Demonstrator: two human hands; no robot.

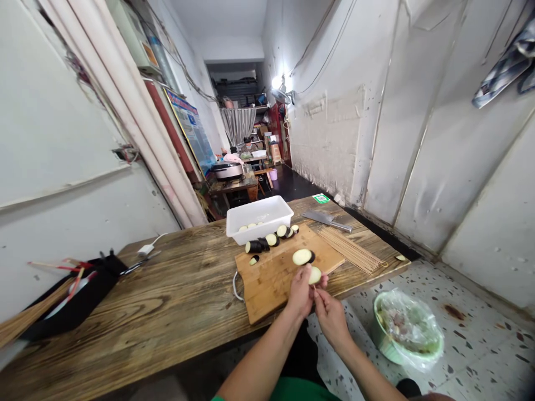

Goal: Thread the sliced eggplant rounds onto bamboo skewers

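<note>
Your left hand (pixel 301 289) is closed around a round eggplant slice (pixel 315 275), pinching it by its edge just over the near edge of the wooden cutting board (pixel 271 284). Your right hand (pixel 332 317) sits just below and beside it, fingers pinched shut on what looks like a thin bamboo skewer (pixel 316 292) with its tip at the slice; the stick is too fine to see clearly. One more cut slice (pixel 302 257) lies on the board near your hands, and a row of eggplant pieces (pixel 263 243) runs along its far edge, against a white plastic tub (pixel 259 214) holding more slices. A bundle of skewers (pixel 351 252) and a cleaver (pixel 328 220) lie to the right on the wooden table (pixel 175 301). A bag-lined bowl (pixel 407 331) stands on the floor.
</note>
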